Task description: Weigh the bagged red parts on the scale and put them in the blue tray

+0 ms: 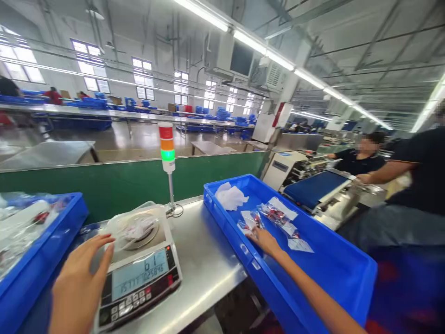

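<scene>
My left hand (81, 278) is raised at the left edge of a digital scale (139, 283), thumb and fingers apart with nothing between them. A clear plastic tray (114, 232) with a small bagged packet (139, 226) in it rests on the scale. My right hand (262, 239) reaches into the blue bin (330, 269) on the right, its fingertips at a clear packet with red parts and white paper (248, 219); whether they grip it is unclear. Several similar packets (278, 211) and a crumpled white bag (231, 196) lie in that bin.
Another blue bin (74, 213), full of bagged items, stands at the left. A signal light (167, 148) glows green behind the scale. Beyond the green partition (215, 164) are long tables. At the right are a blue conveyor (314, 188) and two people.
</scene>
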### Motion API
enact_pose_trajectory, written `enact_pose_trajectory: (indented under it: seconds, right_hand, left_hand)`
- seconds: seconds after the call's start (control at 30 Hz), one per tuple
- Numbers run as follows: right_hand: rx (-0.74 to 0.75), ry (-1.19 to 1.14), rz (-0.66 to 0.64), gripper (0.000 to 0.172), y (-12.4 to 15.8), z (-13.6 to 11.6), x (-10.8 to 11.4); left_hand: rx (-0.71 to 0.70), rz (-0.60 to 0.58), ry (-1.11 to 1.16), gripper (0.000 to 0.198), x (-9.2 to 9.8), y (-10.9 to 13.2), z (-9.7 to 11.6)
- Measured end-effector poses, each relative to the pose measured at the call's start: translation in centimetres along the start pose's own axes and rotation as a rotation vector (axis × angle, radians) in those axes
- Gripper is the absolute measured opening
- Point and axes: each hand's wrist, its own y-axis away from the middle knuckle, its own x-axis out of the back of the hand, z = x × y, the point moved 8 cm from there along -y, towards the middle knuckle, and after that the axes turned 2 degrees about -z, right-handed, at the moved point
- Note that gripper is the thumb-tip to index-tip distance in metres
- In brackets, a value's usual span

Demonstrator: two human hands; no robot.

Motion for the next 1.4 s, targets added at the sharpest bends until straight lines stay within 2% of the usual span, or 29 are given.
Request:
enact_pose_trajectory:
  seconds: [0.1,0.2,0.33,0.47,0.6,0.73,0.87,0.97,1.03,1.1,1.13,1.2,1.27,1.33,1.4]
  right_hand:
    - [-0.030,0.062,-0.013,0.052,0.3,0.9,-0.7]
    - [-0.117,0.117,0.040,0.057,0.2,2.0,-0.6]
    - [-0.161,0.160,0.067,0.041,-0.3,2.6,-0.5]
    - [-0.189,0.140,0.069,0.036,-0.5,3.2,-0.5]
    - [-0.285,0.045,0.092,0.054,-0.2,3.9,-0.2]
    - [-0.332,0.009,0.122,0.040,0.0,4.2,0.3]
    - [-0.339,-0.039,0.190,0.035,0.8,4.8,2.0]
    - [-0.306,-0.091,0.240,0.038,1.9,5.1,4.4]
    - [-0.245,-0.151,0.294,0.041,2.7,4.5,6.5]
    - [-0.120,-0.280,0.386,0.043,3.7,2.2,9.0]
    - [-0.024,-0.364,0.426,0.042,4.3,0.2,10.2]
    - [0.213,-0.516,0.451,0.041,5.5,-5.5,12.2]
    - [0.450,-0.586,0.402,0.038,6.5,-13.0,13.4]
    - [0.635,-0.577,0.352,0.035,7.2,-20.9,14.1]
    - [0.751,-0.484,0.297,0.032,7.4,-28.5,14.0]
  left_hand:
    - [0.065,-0.020,0.014,0.059,0.1,0.6,0.9]
    - [0.036,-0.017,0.017,0.054,-0.5,0.1,2.3]
    - [-0.074,-0.015,-0.032,0.052,-1.0,-0.2,3.3]
    - [-0.120,-0.049,-0.045,0.047,-1.6,-0.3,3.0]
    - [-0.110,-0.055,-0.026,0.048,-1.7,-0.3,2.5]
    - [-0.061,-0.071,0.016,0.049,-1.4,-0.6,2.0]
    - [-0.013,-0.133,0.058,0.044,-0.8,-1.3,1.6]
    - [-0.031,-0.111,0.079,0.042,-0.4,-1.6,1.4]
    - [-0.070,-0.142,0.089,0.042,-1.1,-1.8,1.2]
    - [-0.077,-0.219,0.122,0.043,-2.6,-2.1,0.8]
    - [-0.056,-0.256,0.150,0.043,-3.5,-2.3,0.5]
    - [0.010,-0.296,0.208,0.038,-5.0,-3.1,-0.1]
    - [0.095,-0.257,0.230,0.033,-5.4,-4.2,-0.8]
    - [0.196,-0.148,0.204,0.036,-4.1,-5.4,-1.8]
    - [0.317,0.014,0.152,0.042,-1.1,-6.1,-3.4]
